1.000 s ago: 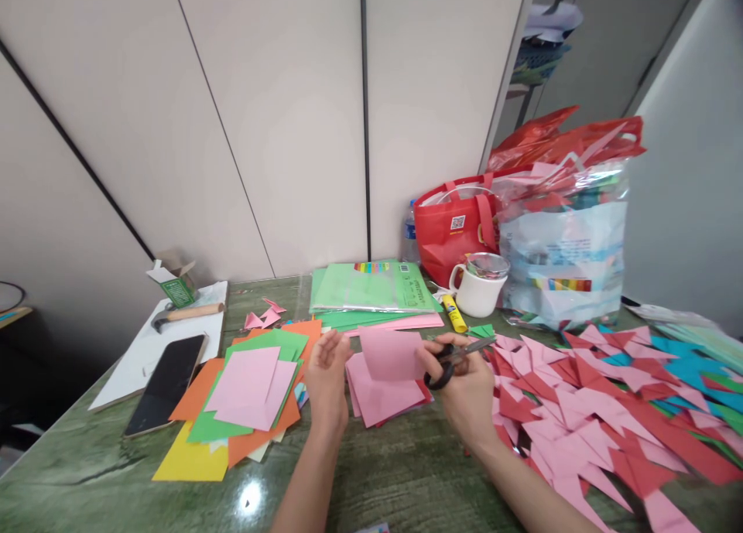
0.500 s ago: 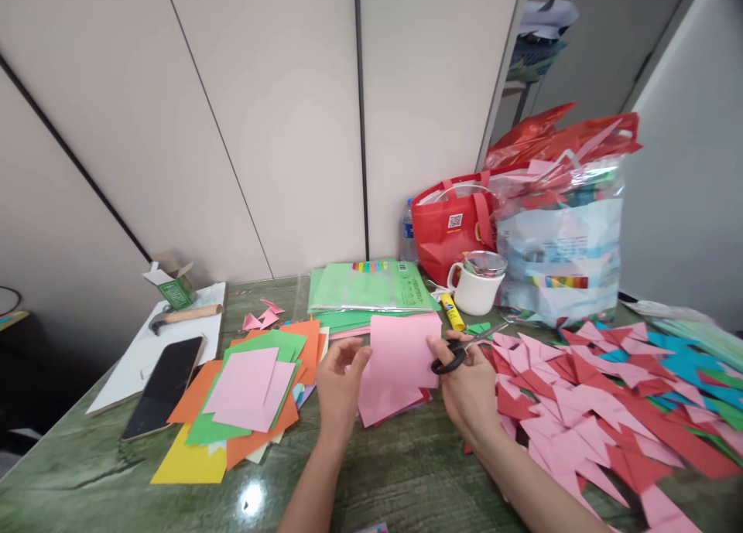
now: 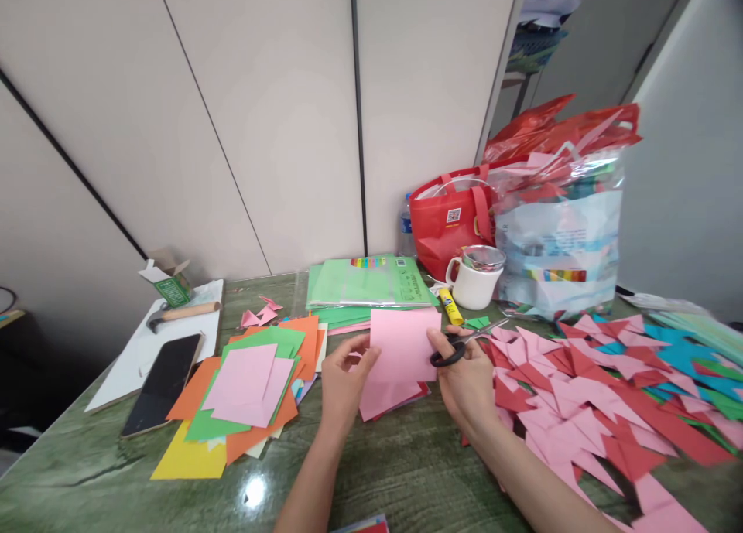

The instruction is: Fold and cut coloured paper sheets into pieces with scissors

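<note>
Both my hands hold up one pink paper square [image 3: 402, 344] above a small pile of pink sheets [image 3: 388, 394] on the green table [image 3: 400, 471]. My left hand [image 3: 344, 382] pinches the square's left edge. My right hand [image 3: 466, 378] grips its right edge and also carries black-handled scissors [image 3: 458, 347], blades pointing right and away from the sheet.
A mixed stack of coloured paper [image 3: 247, 394] lies to the left, with a phone [image 3: 164, 382] and a hammer [image 3: 179, 313] beyond it. Folded pink, red and blue pieces [image 3: 604, 394] cover the right side. Behind are a green paper pack [image 3: 368, 281], glue stick [image 3: 450, 306], white mug [image 3: 474, 279] and bags [image 3: 557, 231].
The pink square has been lifted from the pile and raised. My left hand went from open beside the pile to pinching the sheet's left edge. The scissors stayed in my right hand.
</note>
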`<action>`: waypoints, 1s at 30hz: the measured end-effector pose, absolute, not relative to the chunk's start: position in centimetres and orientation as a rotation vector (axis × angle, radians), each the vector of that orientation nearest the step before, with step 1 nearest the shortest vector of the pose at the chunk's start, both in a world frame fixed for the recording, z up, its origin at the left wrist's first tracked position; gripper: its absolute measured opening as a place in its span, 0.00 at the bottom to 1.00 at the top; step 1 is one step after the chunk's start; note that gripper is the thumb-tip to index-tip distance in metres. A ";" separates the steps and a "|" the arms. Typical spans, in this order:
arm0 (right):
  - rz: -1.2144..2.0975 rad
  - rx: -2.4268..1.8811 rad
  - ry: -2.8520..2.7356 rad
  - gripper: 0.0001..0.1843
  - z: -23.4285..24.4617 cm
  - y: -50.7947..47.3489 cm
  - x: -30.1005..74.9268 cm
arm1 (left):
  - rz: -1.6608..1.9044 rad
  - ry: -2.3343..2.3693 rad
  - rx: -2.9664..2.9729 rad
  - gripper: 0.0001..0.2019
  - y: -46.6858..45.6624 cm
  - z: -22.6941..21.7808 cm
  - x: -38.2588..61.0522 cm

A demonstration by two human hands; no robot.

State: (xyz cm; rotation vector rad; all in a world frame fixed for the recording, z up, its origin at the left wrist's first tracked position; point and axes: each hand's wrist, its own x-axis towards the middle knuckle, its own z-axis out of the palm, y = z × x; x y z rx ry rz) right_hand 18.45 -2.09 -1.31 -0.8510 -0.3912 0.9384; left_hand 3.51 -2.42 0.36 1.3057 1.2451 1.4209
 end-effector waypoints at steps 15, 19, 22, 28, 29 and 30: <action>0.967 -0.828 -0.402 0.19 -0.9 -2.2 18.2 | 1.554 1.318 1.468 0.06 -2.8 0.4 4.0; 1.109 -0.831 -0.514 0.16 -0.3 -2.5 18.4 | 1.440 1.096 1.158 0.08 -3.0 0.9 3.9; 1.172 -0.846 -0.605 0.18 0.0 -2.7 18.2 | 1.346 0.806 0.861 0.11 -3.3 1.5 4.0; 1.446 -0.755 -0.835 0.16 -0.2 -3.5 17.1 | 1.215 0.652 0.696 0.13 -3.8 2.4 3.9; 1.490 -0.732 -0.842 0.15 -0.3 -3.6 16.9 | 1.205 0.653 0.695 0.13 -3.8 2.4 3.8; 1.518 -0.717 -0.843 0.15 -0.3 -3.7 16.8 | 1.192 0.654 0.692 0.13 -3.8 2.5 3.7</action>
